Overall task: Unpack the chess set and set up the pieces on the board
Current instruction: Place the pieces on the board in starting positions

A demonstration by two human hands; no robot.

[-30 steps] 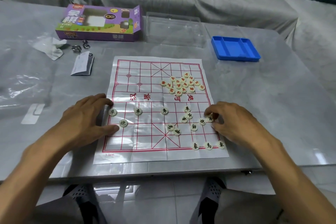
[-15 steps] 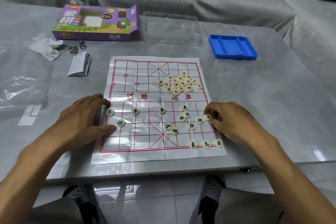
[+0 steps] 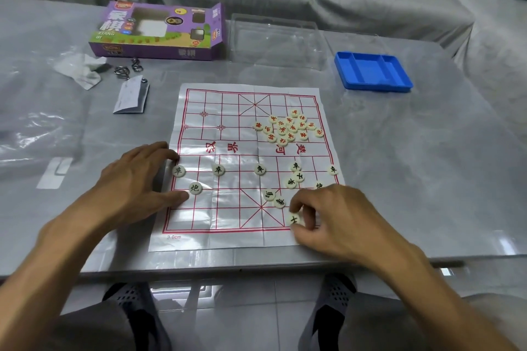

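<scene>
A white paper board (image 3: 228,122) with a red grid lies flat on the grey table. Several round cream pieces with red characters (image 3: 288,128) sit heaped on its far right half. Black-lettered pieces stand on the near half: a soldier (image 3: 178,170) and a cannon (image 3: 195,188) at the left, more soldiers (image 3: 218,170) along the row, a loose cluster (image 3: 293,179) at the right. My left hand (image 3: 134,182) presses flat on the board's left edge. My right hand (image 3: 339,216) pinches a black-lettered piece (image 3: 294,219) on the near row, hiding the pieces behind it.
The purple chess box (image 3: 159,30) lies open at the back left, a clear plastic lid (image 3: 276,37) beside it. A blue tray (image 3: 373,71) sits at the back right. A crumpled wrapper (image 3: 81,68), metal rings (image 3: 125,68) and a folded leaflet (image 3: 131,98) lie left of the board.
My right hand left a soldier at the board's right edge, then moved toward me and left; it now pinches a piece on the near row. The left hand stayed put.
</scene>
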